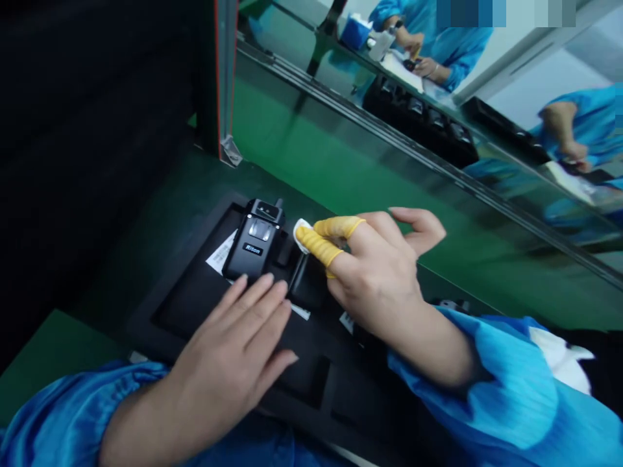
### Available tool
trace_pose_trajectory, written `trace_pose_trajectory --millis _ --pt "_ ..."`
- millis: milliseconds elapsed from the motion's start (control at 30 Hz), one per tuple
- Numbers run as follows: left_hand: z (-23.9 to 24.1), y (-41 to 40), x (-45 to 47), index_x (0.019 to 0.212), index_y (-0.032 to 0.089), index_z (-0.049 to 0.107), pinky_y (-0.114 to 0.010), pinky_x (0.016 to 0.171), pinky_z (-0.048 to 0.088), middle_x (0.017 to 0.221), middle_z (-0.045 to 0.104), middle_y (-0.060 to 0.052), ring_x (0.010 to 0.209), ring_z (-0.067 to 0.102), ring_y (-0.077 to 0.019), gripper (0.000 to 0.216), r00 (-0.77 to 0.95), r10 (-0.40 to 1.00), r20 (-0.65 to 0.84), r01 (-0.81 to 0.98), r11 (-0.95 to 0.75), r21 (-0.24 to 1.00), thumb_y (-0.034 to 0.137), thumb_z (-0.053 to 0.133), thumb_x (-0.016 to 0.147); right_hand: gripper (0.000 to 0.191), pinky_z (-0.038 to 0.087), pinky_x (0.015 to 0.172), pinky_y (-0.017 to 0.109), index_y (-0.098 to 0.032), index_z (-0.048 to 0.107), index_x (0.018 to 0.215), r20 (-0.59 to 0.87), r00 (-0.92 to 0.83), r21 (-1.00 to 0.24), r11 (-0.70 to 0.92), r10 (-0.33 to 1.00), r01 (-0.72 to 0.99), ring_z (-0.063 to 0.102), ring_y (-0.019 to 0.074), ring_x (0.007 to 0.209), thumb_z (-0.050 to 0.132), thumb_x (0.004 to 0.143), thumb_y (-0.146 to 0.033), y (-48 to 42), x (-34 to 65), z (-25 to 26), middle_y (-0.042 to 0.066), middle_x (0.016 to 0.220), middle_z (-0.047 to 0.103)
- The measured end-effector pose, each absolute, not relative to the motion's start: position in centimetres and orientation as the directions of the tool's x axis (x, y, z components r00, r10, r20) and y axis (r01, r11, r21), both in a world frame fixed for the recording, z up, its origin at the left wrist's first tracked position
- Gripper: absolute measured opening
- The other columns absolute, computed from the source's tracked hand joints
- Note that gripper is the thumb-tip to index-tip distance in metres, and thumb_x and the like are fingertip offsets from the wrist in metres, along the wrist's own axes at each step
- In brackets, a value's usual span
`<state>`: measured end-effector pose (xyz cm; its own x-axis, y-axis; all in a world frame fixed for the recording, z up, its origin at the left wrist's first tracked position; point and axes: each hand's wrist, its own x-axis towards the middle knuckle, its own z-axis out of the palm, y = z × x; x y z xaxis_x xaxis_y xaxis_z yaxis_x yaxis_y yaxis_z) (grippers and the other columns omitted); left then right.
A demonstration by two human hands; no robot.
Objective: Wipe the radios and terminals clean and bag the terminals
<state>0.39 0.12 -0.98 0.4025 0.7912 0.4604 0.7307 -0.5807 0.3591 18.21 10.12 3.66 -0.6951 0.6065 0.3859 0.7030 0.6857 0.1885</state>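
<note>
A black handheld device (252,241) marked "Riton" lies in a black foam tray (168,301), a white label (221,255) beside it. My left hand (231,347) is open and flat, palm down, its fingertips at the device's lower end; whether they press on it I cannot tell. Yellow finger cots cover some fingers of my right hand (377,272). Those fingers pinch a small white wipe (302,235) just right of the device. Beneath that hand sits another dark item (307,282) in the tray, partly hidden.
Behind the tray runs a green panel (292,155) with a metal rail (360,110) on top. A metal post (226,84) rises at the back left. Beyond the glass, people in blue sleeves (452,45) work near black trays (421,120). White cloth (559,357) lies by my right sleeve.
</note>
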Motion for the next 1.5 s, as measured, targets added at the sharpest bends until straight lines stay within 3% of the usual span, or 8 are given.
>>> trace_pose_trajectory --millis 167,300,500,667,767,900,1100,1500 --pt "-1.3 0.3 -1.6 0.116 0.005 0.06 -0.048 0.104 0.046 0.123 0.065 -0.016 0.121 0.057 -0.0289 0.034 0.34 0.845 0.412 0.847 -0.466 0.258 0.028 0.049 0.094 0.031 0.016 0.094 0.042 -0.026 0.071 0.079 0.381 -0.808 0.23 0.801 0.449 0.553 0.047 0.0147 0.085 0.045 0.092 -0.015 10.8 14.3 1.7 -0.001 0.085 0.065" --pt "-1.7 0.2 -1.6 0.122 0.005 0.057 -0.045 0.103 0.047 0.126 0.063 -0.014 0.122 0.056 -0.0271 0.038 0.331 0.866 0.374 0.858 -0.441 0.262 0.03 0.048 0.095 0.031 0.016 0.093 0.04 -0.022 0.066 0.067 0.377 -0.837 0.235 0.834 0.396 0.5 0.044 0.0147 0.081 0.047 0.09 -0.013 10.5 13.3 0.8 0.0 0.078 0.063" --pt "-1.7 0.2 -1.5 0.121 0.006 0.057 -0.042 0.105 0.045 0.128 0.062 -0.013 0.124 0.055 -0.0253 0.036 0.317 0.871 0.375 0.846 -0.439 0.302 0.029 0.048 0.095 0.036 0.022 0.089 0.038 -0.021 0.066 0.067 0.283 -0.85 0.268 0.814 0.445 0.515 0.047 0.014 0.079 0.041 0.09 -0.009 10.4 16.4 1.3 0.0 0.077 0.063" --pt "-2.0 0.0 -1.5 0.121 0.007 0.058 -0.04 0.107 0.043 0.128 0.063 -0.012 0.124 0.055 -0.0242 0.036 0.293 0.871 0.393 0.844 -0.429 0.322 0.029 0.049 0.095 0.036 0.023 0.086 0.042 -0.023 0.071 0.079 0.444 -0.696 0.231 0.678 0.565 0.698 0.05 0.0148 0.078 0.038 0.093 -0.015 12.6 17.4 2.4 0.002 0.079 0.065" --pt "-2.2 0.0 -1.5 0.12 0.007 0.058 -0.04 0.105 0.045 0.125 0.065 -0.011 0.12 0.057 -0.0242 0.035 0.288 0.866 0.408 0.845 -0.431 0.318 0.029 0.047 0.095 0.039 0.021 0.087 0.043 -0.026 0.071 0.085 0.409 -0.668 0.191 0.657 0.622 0.729 0.049 0.0151 0.082 0.034 0.095 -0.019 14.0 15.7 2.2 0.001 0.085 0.066" --pt "-2.3 0.1 -1.5 0.121 0.009 0.058 -0.041 0.103 0.045 0.125 0.065 -0.01 0.119 0.058 -0.024 0.034 0.289 0.869 0.401 0.856 -0.423 0.298 0.029 0.045 0.096 0.038 0.017 0.092 0.042 -0.027 0.07 0.086 0.438 -0.714 0.247 0.69 0.546 0.68 0.045 0.0142 0.084 0.034 0.096 -0.018 14.9 13.0 0.7 -0.001 0.084 0.063" --pt "-2.2 0.2 -1.5 0.121 0.009 0.058 -0.04 0.101 0.045 0.125 0.065 -0.009 0.119 0.058 -0.0242 0.034 0.303 0.864 0.402 0.863 -0.428 0.269 0.028 0.046 0.096 0.038 0.015 0.092 0.039 -0.021 0.066 0.068 0.453 -0.77 0.351 0.704 0.449 0.617 0.041 0.0135 0.08 0.039 0.092 -0.012 14.4 14.6 0.2 -0.001 0.071 0.056" --pt "-2.4 0.3 -1.9 0.123 0.007 0.056 -0.041 0.101 0.044 0.126 0.064 -0.011 0.12 0.057 -0.0252 0.035 0.358 0.837 0.414 0.852 -0.475 0.222 0.026 0.047 0.095 0.032 0.012 0.092 0.04 -0.02 0.065 0.067 0.442 -0.797 0.327 0.754 0.411 0.57 0.042 0.0129 0.079 0.046 0.091 -0.013 14.4 13.7 0.9 -0.001 0.076 0.061"
